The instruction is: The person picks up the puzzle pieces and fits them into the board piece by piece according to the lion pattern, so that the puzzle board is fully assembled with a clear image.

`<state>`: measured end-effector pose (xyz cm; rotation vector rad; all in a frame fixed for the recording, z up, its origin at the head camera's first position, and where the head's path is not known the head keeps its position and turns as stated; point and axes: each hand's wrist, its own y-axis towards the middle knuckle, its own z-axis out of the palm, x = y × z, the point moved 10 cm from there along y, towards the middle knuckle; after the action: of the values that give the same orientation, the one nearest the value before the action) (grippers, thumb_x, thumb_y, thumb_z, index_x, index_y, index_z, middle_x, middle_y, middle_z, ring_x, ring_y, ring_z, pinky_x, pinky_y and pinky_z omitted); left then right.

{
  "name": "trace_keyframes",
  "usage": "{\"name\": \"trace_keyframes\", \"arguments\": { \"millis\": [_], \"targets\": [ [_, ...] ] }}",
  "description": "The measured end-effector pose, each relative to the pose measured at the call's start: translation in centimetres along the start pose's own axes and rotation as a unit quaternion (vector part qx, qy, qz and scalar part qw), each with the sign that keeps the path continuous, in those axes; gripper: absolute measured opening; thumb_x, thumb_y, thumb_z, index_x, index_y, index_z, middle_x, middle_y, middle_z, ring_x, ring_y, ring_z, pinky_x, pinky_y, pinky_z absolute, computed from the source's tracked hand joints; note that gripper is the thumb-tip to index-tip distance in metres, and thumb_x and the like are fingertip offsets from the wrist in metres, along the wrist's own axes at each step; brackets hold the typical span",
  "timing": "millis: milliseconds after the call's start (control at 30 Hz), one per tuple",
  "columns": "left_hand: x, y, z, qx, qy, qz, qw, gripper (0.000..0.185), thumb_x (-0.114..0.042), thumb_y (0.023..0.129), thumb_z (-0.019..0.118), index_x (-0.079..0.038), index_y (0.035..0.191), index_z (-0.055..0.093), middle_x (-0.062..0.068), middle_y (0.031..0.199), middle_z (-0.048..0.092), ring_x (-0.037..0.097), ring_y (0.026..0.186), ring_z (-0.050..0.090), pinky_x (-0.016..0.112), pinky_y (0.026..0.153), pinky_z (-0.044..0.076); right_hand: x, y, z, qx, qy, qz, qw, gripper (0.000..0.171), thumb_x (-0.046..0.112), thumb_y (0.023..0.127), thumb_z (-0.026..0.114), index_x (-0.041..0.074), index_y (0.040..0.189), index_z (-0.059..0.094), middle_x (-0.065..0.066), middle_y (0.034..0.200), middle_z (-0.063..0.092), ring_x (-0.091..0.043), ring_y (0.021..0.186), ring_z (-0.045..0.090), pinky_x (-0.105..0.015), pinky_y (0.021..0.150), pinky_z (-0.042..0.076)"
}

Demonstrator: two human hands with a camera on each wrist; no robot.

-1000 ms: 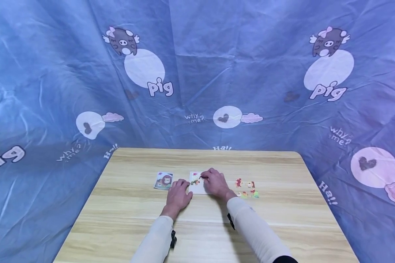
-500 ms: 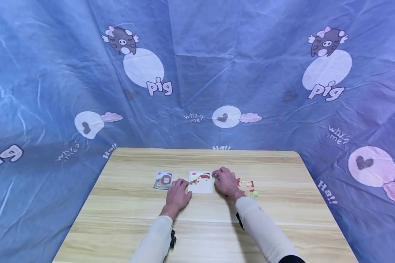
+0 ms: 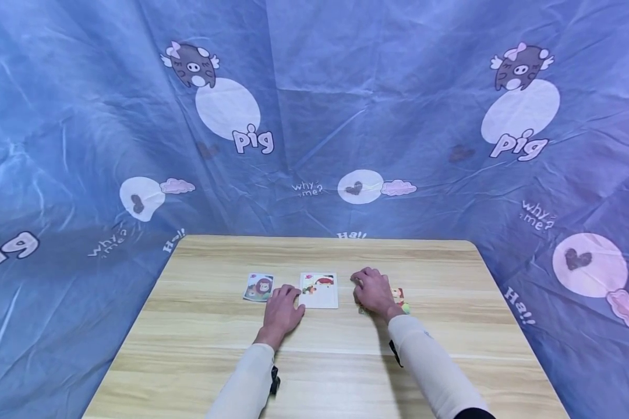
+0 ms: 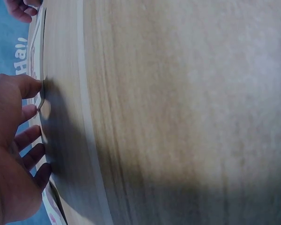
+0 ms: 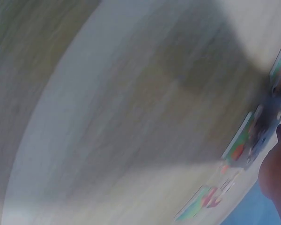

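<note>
My left hand (image 3: 282, 311) lies at the left edge of a white puzzle board (image 3: 320, 299), its thumb touching the near corner and a fingertip on the side. In the left wrist view the left hand (image 4: 11, 140) has its other fingers spread loosely. Several fitted puzzle pieces (image 3: 324, 281) fill the board's upper part. To the board's right, my right hand (image 3: 375, 293) is over loose puzzle pieces (image 3: 398, 294), hiding some of them; its fingers are loosely bent and nothing shows in them. In the right wrist view, loose pieces (image 5: 241, 140) lie beside the right hand (image 5: 276, 164).
A picture card (image 3: 259, 287) with a lion lies left of the board, close to the left hand. The wooden table (image 3: 325, 372) runs back to a blue printed cloth (image 3: 314, 128), which hangs around its back and sides.
My right hand has moved right, off the board to the loose pieces, leaving a dark red piece visible at the board's upper right. The left hand has stayed at the board's edge.
</note>
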<state>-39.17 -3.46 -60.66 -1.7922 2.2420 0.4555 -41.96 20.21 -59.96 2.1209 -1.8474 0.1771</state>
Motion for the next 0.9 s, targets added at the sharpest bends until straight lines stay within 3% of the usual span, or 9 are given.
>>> {"name": "trace_keyframes", "arguments": {
  "millis": [400,900],
  "targets": [
    [-0.1,0.0,-0.2,0.001,0.0,0.003,1.0,0.041,-0.038,0.08,0.057,-0.02,0.116,0.057,0.002,0.121,0.05,0.028,0.114,0.044,0.045,0.088,0.038,-2.0,-0.6,-0.3,0.013,-0.009,-0.01,1.0,0.03,0.035,0.077,0.056,0.03,0.106,0.061,0.002,0.113,0.053,-0.02,0.105,0.047,-0.041,0.08,0.034],
    [-0.2,-0.4,-0.1,0.007,0.001,-0.007,1.0,0.04,-0.036,0.08,0.057,-0.02,0.116,0.057,0.002,0.122,0.05,0.026,0.114,0.043,0.043,0.089,0.038,-3.9,-2.1,-2.0,-0.011,0.017,-0.016,1.0,0.039,0.042,0.072,0.064,0.024,0.107,0.061,0.003,0.107,0.056,-0.02,0.098,0.049,-0.04,0.075,0.031]
  ]
}}
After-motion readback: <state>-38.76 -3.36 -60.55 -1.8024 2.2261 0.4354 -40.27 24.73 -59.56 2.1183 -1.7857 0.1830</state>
